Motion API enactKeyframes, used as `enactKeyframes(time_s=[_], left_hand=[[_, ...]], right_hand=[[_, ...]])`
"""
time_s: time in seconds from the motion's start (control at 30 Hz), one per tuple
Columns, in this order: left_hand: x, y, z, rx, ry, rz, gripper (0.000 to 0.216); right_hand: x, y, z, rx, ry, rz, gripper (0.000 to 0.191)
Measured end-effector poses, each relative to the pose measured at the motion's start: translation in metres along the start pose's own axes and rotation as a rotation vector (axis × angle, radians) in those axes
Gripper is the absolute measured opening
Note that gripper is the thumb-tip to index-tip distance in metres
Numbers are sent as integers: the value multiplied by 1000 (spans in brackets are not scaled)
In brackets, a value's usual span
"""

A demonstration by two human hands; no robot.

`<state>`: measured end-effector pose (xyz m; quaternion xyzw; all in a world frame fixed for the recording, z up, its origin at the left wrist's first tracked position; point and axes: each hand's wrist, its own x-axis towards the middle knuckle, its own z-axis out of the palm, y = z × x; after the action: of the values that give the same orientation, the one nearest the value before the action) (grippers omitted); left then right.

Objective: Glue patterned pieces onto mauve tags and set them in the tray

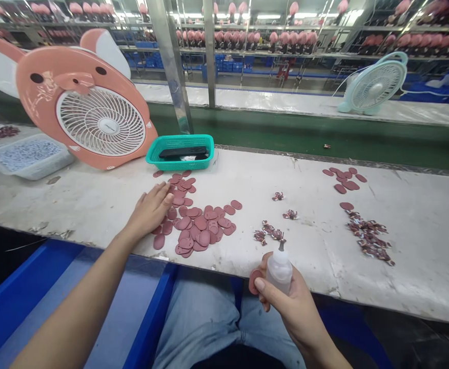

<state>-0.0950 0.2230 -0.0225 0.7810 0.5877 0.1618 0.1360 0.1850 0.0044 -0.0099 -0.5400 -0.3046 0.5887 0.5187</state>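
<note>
My left hand [151, 206] lies flat with its fingers stretched out at the left edge of a pile of dark red oval discs [200, 223], its fingertips by the upper discs. In my right hand [286, 292] is a clear squeeze bottle [280, 270] with a thin dark tip pointing up. The same hand pinches one red oval disc [254, 282] between thumb and fingers, left of the bottle. Just beyond the bottle lie several small brown-and-white pieces [269, 231], too small to name.
A pink animal-shaped fan [40, 102] and a green basket [180, 165] with dark items stand at the back. A tub of small pale bits [30, 156] sits far left. More brown pieces [368, 238] and ovals [347, 185] lie right. The table edge runs before my legs.
</note>
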Motion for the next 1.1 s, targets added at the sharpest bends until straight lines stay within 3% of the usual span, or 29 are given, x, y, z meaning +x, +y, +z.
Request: enactKeyframes(time_s=[0.13,0.23,0.33,0.4,0.43,0.47,0.53,0.63,0.77,1.0,1.1], left_hand=[[-5,24,9,-57,53,30,65],[-15,40,4,-104,179,45,58],[-49,66,-3,-209,365,13,50],[-83,90,-2,-509,441,-72,33],[-101,102,2,-671,329,-77,26],[-117,113,7,-842,117,-26,22],[-142,132,20,-1191,-170,-18,25],[-157,147,39,-1503,-396,-56,38],[-158,147,52,-1667,-453,-117,36],[-163,135,61,-1763,-565,-143,34],[-165,139,60,-1819,-441,-229,36]], right_hand=[[0,-2,2,-3,-5,-17,44],[-1,-6,4,-11,0,-25,43],[-1,-10,6,-1,-19,-20,42],[-1,-11,7,20,-62,-13,41],[-1,-11,7,30,-93,-8,41],[-1,-11,8,39,-129,-5,40],[-1,-11,8,49,-223,-15,38],[-1,-9,9,34,-317,-34,34],[-3,-4,9,19,-304,-58,35],[-2,4,13,104,-439,-31,57],[-2,7,10,50,-348,-40,68]])
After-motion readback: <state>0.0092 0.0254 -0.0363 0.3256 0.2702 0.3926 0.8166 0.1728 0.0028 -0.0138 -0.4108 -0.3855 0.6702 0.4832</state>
